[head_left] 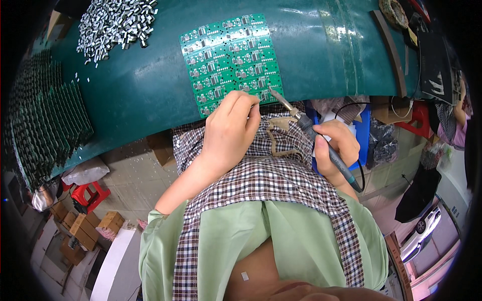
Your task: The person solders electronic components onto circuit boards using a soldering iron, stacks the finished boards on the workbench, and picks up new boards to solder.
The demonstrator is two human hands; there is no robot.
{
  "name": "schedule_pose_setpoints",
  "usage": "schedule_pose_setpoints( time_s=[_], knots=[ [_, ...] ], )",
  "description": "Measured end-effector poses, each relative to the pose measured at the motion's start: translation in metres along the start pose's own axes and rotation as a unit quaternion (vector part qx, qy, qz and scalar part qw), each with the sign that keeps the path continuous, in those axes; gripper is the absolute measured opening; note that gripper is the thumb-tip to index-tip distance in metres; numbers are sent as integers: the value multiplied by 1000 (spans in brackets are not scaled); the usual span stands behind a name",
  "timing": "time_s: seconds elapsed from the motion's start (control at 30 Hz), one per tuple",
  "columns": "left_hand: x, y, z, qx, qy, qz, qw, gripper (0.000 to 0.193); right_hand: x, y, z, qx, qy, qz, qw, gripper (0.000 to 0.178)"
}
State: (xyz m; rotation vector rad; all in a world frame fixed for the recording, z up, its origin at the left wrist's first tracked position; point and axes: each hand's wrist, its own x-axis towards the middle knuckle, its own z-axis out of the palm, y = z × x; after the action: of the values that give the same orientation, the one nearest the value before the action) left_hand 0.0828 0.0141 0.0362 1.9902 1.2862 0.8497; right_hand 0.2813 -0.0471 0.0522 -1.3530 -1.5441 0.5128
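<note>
A green circuit board panel (233, 62), set with rows of small components, lies flat near the front edge of the table. My left hand (228, 130) rests over its near edge, thumb and forefinger pinched together; whatever is between them is too small to make out. In my right hand (339, 145) is a soldering iron (305, 122) with a grey handle, gripped like a pen. Its metal tip points up and left and reaches the panel's lower right part, close to my left fingertips.
Small silvery metal parts (118, 25) lie heaped at the table's far left. Rows of populated boards (55, 115) stand upright along the left end. A dark bar (390, 50) lies at the right. Below the table edge are a blue bin (362, 128) and a red stool (91, 196).
</note>
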Motion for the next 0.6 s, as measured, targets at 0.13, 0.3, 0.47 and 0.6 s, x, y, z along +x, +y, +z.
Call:
schedule_pose_setpoints(
  time_s=[0.13,0.3,0.47,0.6],
  knots=[
    [1,1,1,15,9,5,1000,15,-7,2,-3,-11,-22,-16,1000,11],
    [1,-1,4,17,8,8,1000,15,-7,4,0,-12,-19,-10,1000,11],
    [2,1,4,20,6,12,1000,15,-7,5,1,-12,-17,-7,1000,10],
    [3,1,4,17,-10,11,1000,14,-9,3,1,-16,-17,1,1000,10]
  ],
)
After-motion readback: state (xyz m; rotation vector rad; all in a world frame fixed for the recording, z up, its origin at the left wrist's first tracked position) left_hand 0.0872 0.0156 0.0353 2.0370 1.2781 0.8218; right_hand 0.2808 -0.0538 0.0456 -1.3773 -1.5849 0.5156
